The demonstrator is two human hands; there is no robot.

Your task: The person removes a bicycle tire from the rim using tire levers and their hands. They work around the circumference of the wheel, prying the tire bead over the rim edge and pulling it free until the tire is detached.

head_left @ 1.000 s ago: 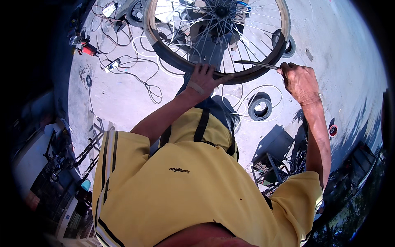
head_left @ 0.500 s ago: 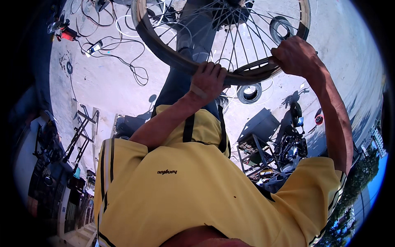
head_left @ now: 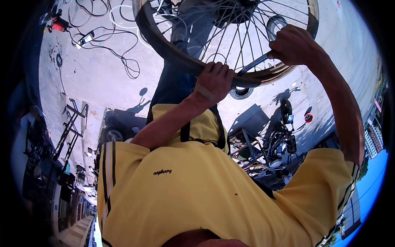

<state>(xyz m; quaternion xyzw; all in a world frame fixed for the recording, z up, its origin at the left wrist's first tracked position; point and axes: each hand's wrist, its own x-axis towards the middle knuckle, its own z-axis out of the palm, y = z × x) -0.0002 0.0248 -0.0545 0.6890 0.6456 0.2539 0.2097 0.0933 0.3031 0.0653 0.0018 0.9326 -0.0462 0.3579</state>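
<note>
Two hands are seen on a spoked wheel [head_left: 173, 49], which is held up over the concrete ground [head_left: 94, 78] in the upper middle of the view, its hub near the top edge. The left hand [head_left: 214, 82] is closed over the near part of the dark rim, fingers curled on top, a pale strip noted across its back. The right hand [head_left: 294, 44] is closed in a fist at the rim's right side, gripping a slim dark metal tool [head_left: 252, 66] whose shaft is laid along the inner edge of the rim toward the left hand; whether its tip is wedged under the rim cannot be told, as that spot is shadowed.

Thin spokes are seen fanning from the hub to the rim. Dark trouser legs [head_left: 173, 88] show beneath the wheel, and a yellow shirt [head_left: 193, 185] with dark stripes fills the lower half.

Loose black cables [head_left: 123, 61] are strewn over the ground toward the upper left corner, beside a small red device [head_left: 59, 25]. A small tyre [head_left: 242, 92] lies on the ground just below the rim. A parked motorcycle [head_left: 282, 140] stands to the right of it.
</note>
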